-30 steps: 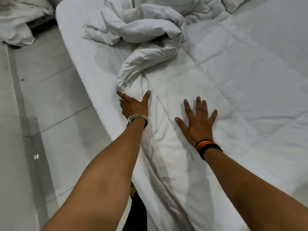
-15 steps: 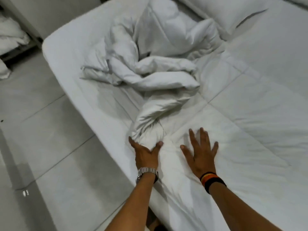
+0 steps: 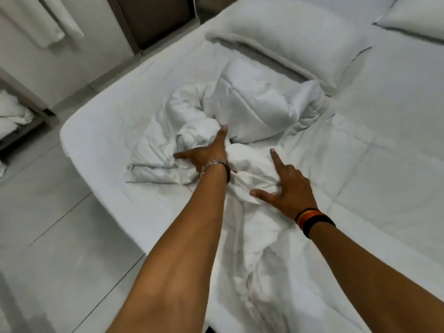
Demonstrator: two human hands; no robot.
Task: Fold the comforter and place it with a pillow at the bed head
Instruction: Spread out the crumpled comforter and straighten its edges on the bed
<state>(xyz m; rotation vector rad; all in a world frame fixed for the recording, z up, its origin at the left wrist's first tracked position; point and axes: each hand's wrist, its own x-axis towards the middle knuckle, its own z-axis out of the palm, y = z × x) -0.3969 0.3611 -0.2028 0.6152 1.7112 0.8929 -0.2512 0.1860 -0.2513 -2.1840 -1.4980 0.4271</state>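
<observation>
The white comforter (image 3: 262, 104) lies crumpled in a heap near the bed head, and its flatter quilted part spreads right and toward me. My left hand (image 3: 209, 156), with a metal watch on its wrist, presses into the heap with thumb and forefinger spread wide. My right hand (image 3: 287, 186), above dark and orange wristbands, has its forefinger and thumb stretched out and its other fingers curled into a bunched fold. A white pillow (image 3: 288, 37) lies just beyond the heap at the bed head. A second pillow (image 3: 413, 18) shows at the top right.
The bed (image 3: 96, 131) has its bare sheeted corner at the left, with its edge running down toward me. Grey floor tiles (image 3: 48, 224) lie to the left. A pile of white linen (image 3: 14, 114) sits at the far left. A dark panel (image 3: 156, 18) stands behind the bed.
Both hands have slid forward along the comforter toward the heap near the bed head. The right hand went from flat to partly curled, and the pillows came into view.
</observation>
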